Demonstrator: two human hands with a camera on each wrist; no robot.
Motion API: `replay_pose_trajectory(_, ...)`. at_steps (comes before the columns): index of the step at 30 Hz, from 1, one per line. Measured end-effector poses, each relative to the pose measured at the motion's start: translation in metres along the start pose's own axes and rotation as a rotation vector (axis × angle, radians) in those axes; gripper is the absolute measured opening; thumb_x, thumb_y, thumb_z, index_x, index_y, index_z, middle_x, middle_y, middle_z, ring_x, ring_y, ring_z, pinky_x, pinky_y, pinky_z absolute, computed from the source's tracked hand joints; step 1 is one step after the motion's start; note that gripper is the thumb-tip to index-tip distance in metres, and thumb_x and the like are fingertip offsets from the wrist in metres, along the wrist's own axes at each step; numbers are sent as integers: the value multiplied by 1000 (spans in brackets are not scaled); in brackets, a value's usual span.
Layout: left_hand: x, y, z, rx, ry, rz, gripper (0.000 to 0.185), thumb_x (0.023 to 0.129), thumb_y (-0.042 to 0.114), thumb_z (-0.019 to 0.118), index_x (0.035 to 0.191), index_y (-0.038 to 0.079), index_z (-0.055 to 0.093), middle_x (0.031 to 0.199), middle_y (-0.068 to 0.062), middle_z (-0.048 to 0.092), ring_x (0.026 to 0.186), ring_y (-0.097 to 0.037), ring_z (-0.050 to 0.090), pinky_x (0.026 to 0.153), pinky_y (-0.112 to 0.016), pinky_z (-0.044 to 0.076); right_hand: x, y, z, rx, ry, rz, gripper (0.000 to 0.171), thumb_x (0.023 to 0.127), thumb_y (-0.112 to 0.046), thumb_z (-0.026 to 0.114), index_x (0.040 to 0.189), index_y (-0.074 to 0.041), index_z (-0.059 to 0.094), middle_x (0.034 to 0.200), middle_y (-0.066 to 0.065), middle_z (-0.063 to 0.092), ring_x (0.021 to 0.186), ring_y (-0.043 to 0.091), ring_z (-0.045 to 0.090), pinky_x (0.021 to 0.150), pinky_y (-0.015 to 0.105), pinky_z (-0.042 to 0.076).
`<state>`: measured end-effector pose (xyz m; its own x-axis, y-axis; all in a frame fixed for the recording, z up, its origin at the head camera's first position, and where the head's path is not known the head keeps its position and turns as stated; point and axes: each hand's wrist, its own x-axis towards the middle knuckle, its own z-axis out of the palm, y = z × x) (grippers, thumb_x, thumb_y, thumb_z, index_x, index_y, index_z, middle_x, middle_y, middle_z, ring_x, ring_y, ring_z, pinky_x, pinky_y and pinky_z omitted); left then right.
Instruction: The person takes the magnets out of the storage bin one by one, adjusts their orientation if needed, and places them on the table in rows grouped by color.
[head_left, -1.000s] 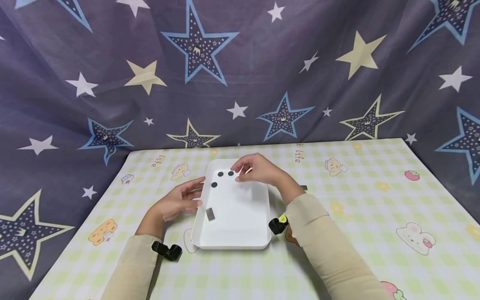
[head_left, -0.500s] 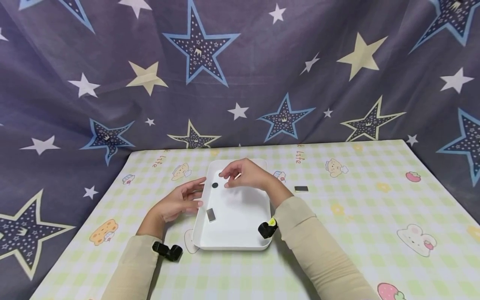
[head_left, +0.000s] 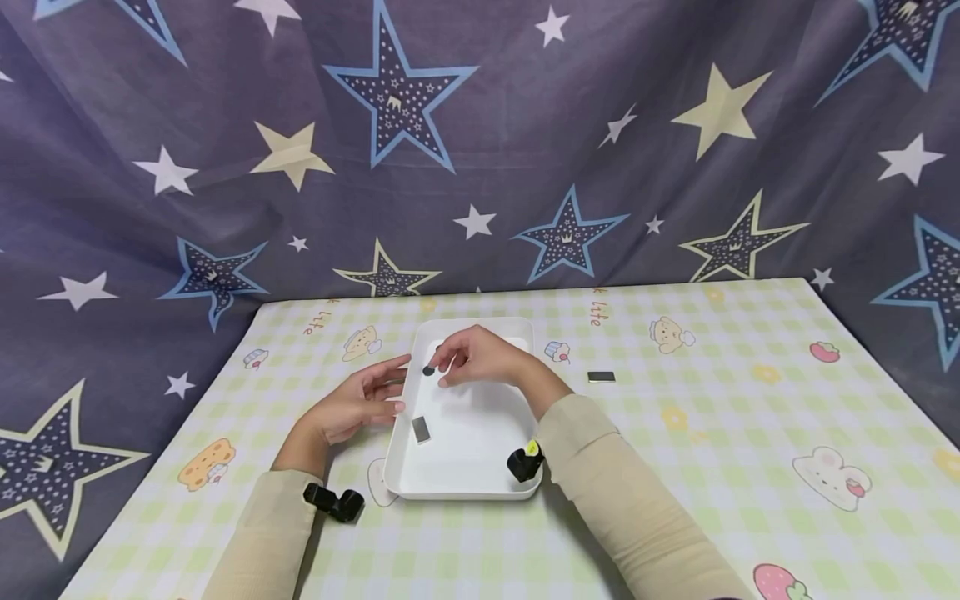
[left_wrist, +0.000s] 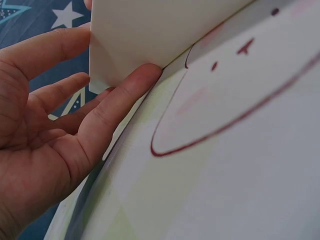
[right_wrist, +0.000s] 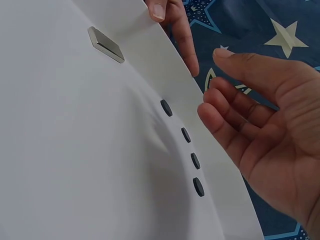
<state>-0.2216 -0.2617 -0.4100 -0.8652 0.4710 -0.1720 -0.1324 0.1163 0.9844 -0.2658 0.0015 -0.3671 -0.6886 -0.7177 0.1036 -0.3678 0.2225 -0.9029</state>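
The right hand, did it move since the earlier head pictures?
Yes. Judged against the white tray, the right hand has moved left, toward the tray's left wall, and slightly nearer the person.

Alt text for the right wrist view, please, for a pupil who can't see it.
A person's right hand, its grip loose, is above a white tray with four dark discs in a curved row. A rectangular silver block lies there too; the left hand shows at the tray's edge.
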Motion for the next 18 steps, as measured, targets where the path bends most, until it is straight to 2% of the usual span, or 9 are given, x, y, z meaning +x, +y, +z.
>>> replay_pose_trajectory(5, -1, -1, -1, -10, -11, 0, 79, 88, -5, 63, 155, 8, 23, 151, -25, 30, 128, -30, 46, 85, -41, 54, 3, 2, 5, 12, -46, 32, 27, 80, 1, 77, 106, 7, 71, 88, 9, 69, 76, 18, 63, 68, 23, 50)
replay_pose_trajectory(11, -2, -2, -3, -45, -41, 14, 82, 86, -7, 63, 156, 7, 21, 153, -25, 27, 126, -26, 46, 87, -39, 54, 5, 7, 12, -12, -101, 55, 23, 80, 0, 77, 102, 5, 72, 85, 4, 69, 75, 11, 61, 69, 22, 50)
replay_pose_trajectory(18, -2, -1, -3, -38, -44, 19, 86, 84, -9, 64, 156, 6, 20, 153, -25, 26, 129, -27, 44, 88, -36, 53, 9, 13, 20, -82, -154, 36, 23, 78, 2, 78, 99, 6, 72, 87, 8, 71, 76, 6, 60, 73, 20, 50)
